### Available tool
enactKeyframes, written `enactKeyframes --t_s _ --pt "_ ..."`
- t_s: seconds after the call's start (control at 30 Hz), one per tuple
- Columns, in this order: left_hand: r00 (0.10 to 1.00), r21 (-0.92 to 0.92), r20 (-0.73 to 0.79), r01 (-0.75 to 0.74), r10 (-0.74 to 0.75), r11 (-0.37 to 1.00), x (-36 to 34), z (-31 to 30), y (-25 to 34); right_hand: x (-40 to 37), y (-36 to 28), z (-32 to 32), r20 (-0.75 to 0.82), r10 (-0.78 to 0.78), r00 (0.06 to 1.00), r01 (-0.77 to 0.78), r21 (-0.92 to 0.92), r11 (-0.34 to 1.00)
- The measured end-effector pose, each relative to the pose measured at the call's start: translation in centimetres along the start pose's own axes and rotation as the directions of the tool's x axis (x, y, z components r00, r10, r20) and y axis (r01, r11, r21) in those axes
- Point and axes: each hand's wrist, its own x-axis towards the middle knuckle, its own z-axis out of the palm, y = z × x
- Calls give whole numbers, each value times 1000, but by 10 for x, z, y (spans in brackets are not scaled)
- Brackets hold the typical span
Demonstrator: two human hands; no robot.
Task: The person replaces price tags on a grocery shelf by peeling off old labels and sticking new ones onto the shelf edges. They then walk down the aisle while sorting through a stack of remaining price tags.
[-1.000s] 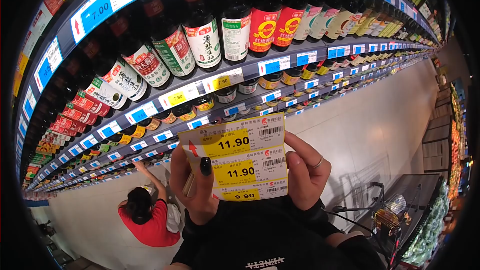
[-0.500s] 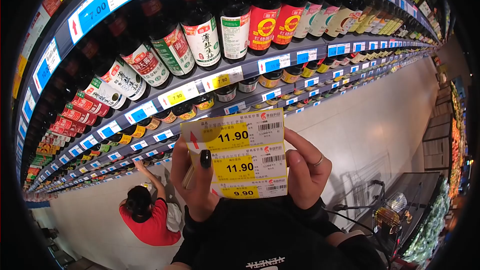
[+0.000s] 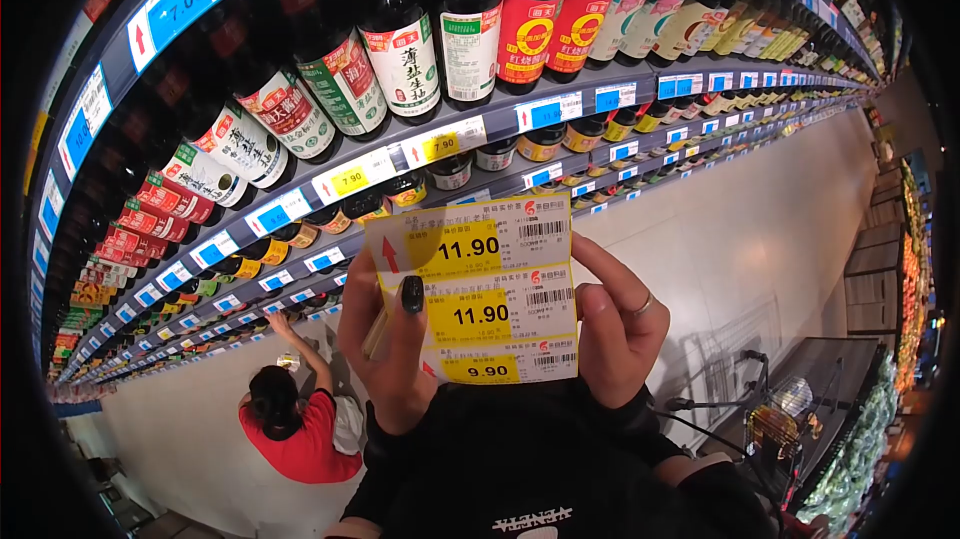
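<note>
A sheet of yellow and white price labels [image 3: 500, 314] is held up in front of my chest, with printed prices 11.90, 11.90 and 9.90. My left hand [image 3: 395, 349] grips its left side, the dark-nailed thumb lying on the front. Behind that thumb, the edge of what looks like a stack of more cards shows in the same hand. My right hand [image 3: 620, 329] pinches the right edge between thumb and fingers and wears a ring. Beyond the labels, sauce bottles [image 3: 405, 69] stand on a shelf whose edge carries yellow 7.90 tags [image 3: 350, 179].
Lower shelves [image 3: 300, 239] hold jars and bottles above blue price tags. At lower left a person in a red top [image 3: 300, 439] reaches toward the low shelf. A cart [image 3: 780, 419] stands on the pale floor [image 3: 780, 209] at right, near a produce display [image 3: 860, 449].
Both hands and the label sheet have risen slightly in view. The shelf has shifted a little with the camera. My hold on the sheet looks the same.
</note>
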Motion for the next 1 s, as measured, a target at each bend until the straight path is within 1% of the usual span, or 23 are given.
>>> enactKeyframes --t_s 0.07,0.1,0.17,0.2,0.27,0.4,0.47,0.5,0.57,0.6,0.67,0.7,0.73,0.8,0.83,0.87,0.93,0.97,1.0 --pt "997 -108 -43 65 -70 992 0 5 -1 0 1 -1 -14 23 1000 -23 -1 1000" --pt "996 -106 -46 68 -74 992 0 4 -2 -1 2 -2 -13 28 1000 -28 -1 1000" --pt "1000 -186 -4 26 -28 982 -1 1 -6 -1 4 -5 -1 64 998 -64 28 998" --pt "1000 -184 -6 28 -30 982 -1 0 -6 -1 4 -3 0 67 998 -67 29 997" --pt "1000 -56 -6 1 -2 998 -1 0 -6 0 3 0 -24 61 998 -59 53 997" --pt "998 -88 -55 27 -32 996 -1 1 -7 1 7 -3 -4 40 999 -40 86 995" --pt "999 -50 37 -31 33 998 -1 -3 -9 2 7 -2 -21 65 998 -60 202 977" --pt "999 -50 37 -32 34 998 -2 -2 -9 2 9 -3 -20 64 998 -59 203 977" --pt "988 -265 -15 142 -152 954 -5 3 -7 3 15 -7 6 24 1000 -25 163 986" --pt "989 -264 -14 135 -144 955 -4 7 -5 5 12 -4 8 17 1000 -19 166 986" --pt "992 -96 112 73 -62 993 -2 13 0 9 5 5 -77 132 988 -120 149 982" --pt "990 -91 117 85 -74 992 -2 11 -3 11 4 5 -90 164 982 -146 178 973" --pt "991 -94 120 77 -66 993 -1 12 0 11 7 3 -89 155 984 -137 177 975" --pt "982 -48 157 111 -103 993 1 14 6 9 11 -2 -58 170 984 -150 256 955" --pt "983 23 155 91 -94 996 0 12 2 10 10 -3 -57 164 985 -145 256 956" --pt "984 22 157 87 -89 996 -1 6 -1 10 9 -3 -50 186 981 -169 240 956" --pt "965 96 254 46 -69 994 -3 -4 -5 9 8 -4 -44 204 978 -189 225 956" --pt "965 96 256 43 -66 994 -4 -5 -4 8 9 -5 -42 231 972 -217 215 952" --pt "968 111 223 88 -111 990 -5 -5 -3 8 10 -5 -40 260 965 -247 205 947"
